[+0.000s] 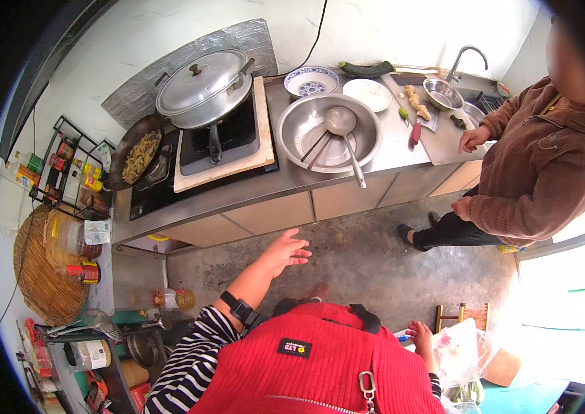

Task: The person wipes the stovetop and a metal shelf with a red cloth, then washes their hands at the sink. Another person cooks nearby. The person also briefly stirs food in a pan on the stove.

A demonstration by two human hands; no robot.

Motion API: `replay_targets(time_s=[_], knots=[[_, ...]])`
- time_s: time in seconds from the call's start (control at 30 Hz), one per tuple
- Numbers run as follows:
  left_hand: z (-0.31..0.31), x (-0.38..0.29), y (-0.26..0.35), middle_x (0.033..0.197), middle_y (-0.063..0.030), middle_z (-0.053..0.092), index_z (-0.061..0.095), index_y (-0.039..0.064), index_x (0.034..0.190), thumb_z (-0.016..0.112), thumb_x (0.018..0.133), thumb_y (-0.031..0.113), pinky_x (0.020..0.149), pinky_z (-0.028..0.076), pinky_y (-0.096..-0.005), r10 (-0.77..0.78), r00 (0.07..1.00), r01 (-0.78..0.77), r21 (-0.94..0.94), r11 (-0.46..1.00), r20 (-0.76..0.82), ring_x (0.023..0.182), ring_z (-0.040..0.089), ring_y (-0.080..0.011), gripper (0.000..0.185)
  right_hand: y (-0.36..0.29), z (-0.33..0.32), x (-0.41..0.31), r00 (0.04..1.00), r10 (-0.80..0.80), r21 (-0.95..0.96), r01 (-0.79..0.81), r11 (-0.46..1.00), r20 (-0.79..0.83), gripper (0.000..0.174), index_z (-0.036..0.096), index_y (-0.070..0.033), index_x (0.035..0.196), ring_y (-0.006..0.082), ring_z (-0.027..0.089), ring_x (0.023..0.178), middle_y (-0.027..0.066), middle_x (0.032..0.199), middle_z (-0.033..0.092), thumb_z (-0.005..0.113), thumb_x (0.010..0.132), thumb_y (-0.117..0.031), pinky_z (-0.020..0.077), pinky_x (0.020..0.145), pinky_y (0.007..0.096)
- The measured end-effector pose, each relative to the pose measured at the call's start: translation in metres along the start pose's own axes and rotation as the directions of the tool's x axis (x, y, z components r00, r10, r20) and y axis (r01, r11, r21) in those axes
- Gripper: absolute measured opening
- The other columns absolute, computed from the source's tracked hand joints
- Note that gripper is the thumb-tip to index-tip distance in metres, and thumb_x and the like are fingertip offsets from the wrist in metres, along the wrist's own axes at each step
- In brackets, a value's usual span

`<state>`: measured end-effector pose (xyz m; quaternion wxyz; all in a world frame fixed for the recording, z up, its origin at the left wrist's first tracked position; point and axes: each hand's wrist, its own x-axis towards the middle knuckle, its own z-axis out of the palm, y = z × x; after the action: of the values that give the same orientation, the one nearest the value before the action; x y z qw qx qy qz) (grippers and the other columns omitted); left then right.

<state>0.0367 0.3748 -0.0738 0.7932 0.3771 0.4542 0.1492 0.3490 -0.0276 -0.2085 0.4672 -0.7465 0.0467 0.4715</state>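
Observation:
My left hand point(288, 253) hangs in the air over the concrete floor, fingers spread and nothing in it. Low at my right side, my right hand point(420, 334) holds nothing that I can see, its fingers apart, beside a clear plastic bag point(460, 352) with things inside. Ahead on the steel counter point(292, 189) stands a wide steel basin point(292, 129). A ladle point(341, 121) and a pair of chopsticks point(318, 147) rest in it. Left of the basin, a lidded aluminium pot point(204, 93) sits on the cooktop. Cooked food point(141, 158) lies in a tilted wok point(129, 137).
A person point(540, 134) in a brown jacket stands at the counter's right end. Near them are a red-handled knife point(415, 135), ginger point(416, 103), a zucchini point(367, 69) and a small steel bowl point(443, 94). Shelves with bottles point(85, 354) are at lower left; a wooden stool point(462, 313) stands right.

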Motion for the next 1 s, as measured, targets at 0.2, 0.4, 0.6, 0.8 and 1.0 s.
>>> replay_targets(time_s=[0.2,0.4,0.6,0.8,1.0], knots=[[0.017,0.008,0.032,0.12,-0.0149,0.05,-0.002,0.008,0.142,0.052,0.09,0.015,0.08,0.05,-0.0369,0.053,0.993,-0.06,0.065,0.996,0.109,0.094,0.058,-0.0237,0.076,0.018,-0.003,-0.007,0.999,0.038,0.021,-0.037,0.999,-0.034,0.033,0.057,-0.005,0.107,0.0153,0.062,0.068,0.0072,0.088,0.064,0.048,0.09,-0.033,0.0447,0.053,0.0254],[0.033,0.02,0.098,0.123,-0.016,0.051,-0.008,0.007,0.142,0.052,0.091,0.018,0.082,0.049,-0.0342,0.261,0.951,-0.281,0.11,0.953,0.168,0.098,0.059,-0.0241,0.08,0.016,-0.003,-0.015,0.999,-0.003,0.088,0.006,0.996,-0.032,0.029,0.057,-0.005,0.106,0.0156,0.062,0.066,0.0073,0.086,0.064,0.05,0.09,-0.029,0.0448,0.052,0.0252],[0.041,0.023,0.081,0.121,-0.0176,0.051,-0.007,0.008,0.142,0.047,0.093,0.015,0.081,0.049,-0.0332,0.168,0.97,-0.192,0.129,0.973,0.178,0.096,0.059,-0.0238,0.073,0.013,-0.001,-0.027,0.998,0.007,0.09,-0.002,0.996,-0.057,0.029,0.058,-0.005,0.105,0.0156,0.062,0.067,0.007,0.088,0.064,0.049,0.091,-0.028,0.0456,0.054,0.0267],[0.039,0.026,0.035,0.117,-0.016,0.053,-0.002,0.005,0.142,0.047,0.093,0.016,0.08,0.049,-0.0328,0.008,0.977,-0.046,0.177,0.983,0.212,0.095,0.059,-0.0225,0.071,0.018,-0.002,-0.035,0.998,0.004,0.07,0.0,0.998,-0.067,0.03,0.059,-0.004,0.104,0.0147,0.061,0.068,0.0066,0.087,0.064,0.048,0.091,-0.029,0.0457,0.056,0.0261],[0.024,0.044,0.032,0.114,-0.0138,0.055,0.006,0.002,0.141,0.052,0.09,0.017,0.078,0.051,-0.0321,0.008,0.992,-0.031,0.172,0.985,0.129,0.093,0.059,-0.021,0.07,0.022,-0.005,-0.026,0.999,0.014,0.035,-0.012,0.999,-0.048,0.033,0.057,-0.004,0.107,0.0143,0.061,0.068,0.0067,0.089,0.064,0.047,0.089,-0.031,0.0454,0.057,0.0257]])
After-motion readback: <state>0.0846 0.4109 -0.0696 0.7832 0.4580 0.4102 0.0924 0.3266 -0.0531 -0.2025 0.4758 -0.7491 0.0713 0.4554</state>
